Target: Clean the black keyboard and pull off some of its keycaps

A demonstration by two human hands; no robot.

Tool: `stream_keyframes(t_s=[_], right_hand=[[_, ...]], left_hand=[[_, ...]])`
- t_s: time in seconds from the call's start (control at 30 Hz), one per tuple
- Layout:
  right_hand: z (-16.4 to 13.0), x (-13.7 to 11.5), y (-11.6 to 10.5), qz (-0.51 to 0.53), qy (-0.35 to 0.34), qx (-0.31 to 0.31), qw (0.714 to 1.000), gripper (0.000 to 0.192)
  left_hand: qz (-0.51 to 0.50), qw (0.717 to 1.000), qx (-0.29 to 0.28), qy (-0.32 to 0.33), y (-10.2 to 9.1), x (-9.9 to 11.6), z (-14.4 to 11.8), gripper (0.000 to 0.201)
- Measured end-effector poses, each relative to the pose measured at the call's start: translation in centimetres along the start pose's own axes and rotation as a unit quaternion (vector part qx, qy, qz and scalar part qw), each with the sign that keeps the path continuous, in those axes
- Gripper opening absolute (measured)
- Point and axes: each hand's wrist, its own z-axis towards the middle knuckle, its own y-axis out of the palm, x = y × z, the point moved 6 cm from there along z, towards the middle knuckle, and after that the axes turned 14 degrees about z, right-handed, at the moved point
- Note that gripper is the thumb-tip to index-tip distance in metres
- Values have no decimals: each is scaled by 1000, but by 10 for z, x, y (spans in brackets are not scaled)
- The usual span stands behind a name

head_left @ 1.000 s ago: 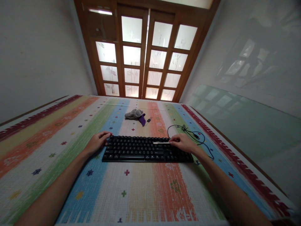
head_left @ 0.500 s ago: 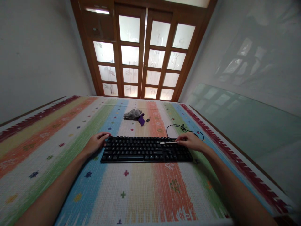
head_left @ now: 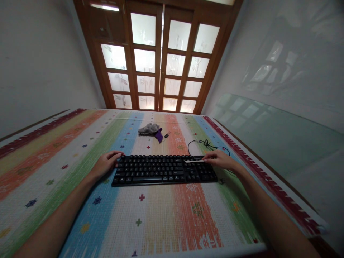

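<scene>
A black keyboard [head_left: 163, 169] lies across a striped, many-coloured mat [head_left: 150, 218]. My left hand [head_left: 105, 164] rests against the keyboard's left end, fingers curled on its edge. My right hand [head_left: 221, 160] pinches a thin white stick [head_left: 194, 161] that lies level over the keys near the keyboard's upper right part. The stick's tip points left. The keyboard's black cable [head_left: 206, 146] coils just beyond my right hand.
A crumpled grey cloth [head_left: 147, 128] with a purple piece [head_left: 159, 135] and a small black item [head_left: 167, 135] lie farther back on the mat. Wooden doors with frosted panes [head_left: 158, 61] stand behind. The mat's right edge meets a pale green floor [head_left: 282, 143].
My right hand and the white stick have slid to the right along the keyboard's upper rows. The left hand stays at the left end. The view has shifted slightly.
</scene>
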Motion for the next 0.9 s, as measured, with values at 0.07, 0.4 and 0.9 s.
stream_keyframes(t_s=[0.07, 0.4, 0.9], right_hand=[[-3, 3, -1, 10, 3, -3, 1000, 36], [-14, 16, -14, 15, 30, -9, 999, 40], [-25, 27, -30, -5, 40, -6, 999, 43]], left_hand=[[2, 1000, -2, -3, 0, -1, 0, 50], [4, 1000, -3, -4, 0, -1, 0, 51], [11, 1000, 1, -6, 0, -1, -1, 53]])
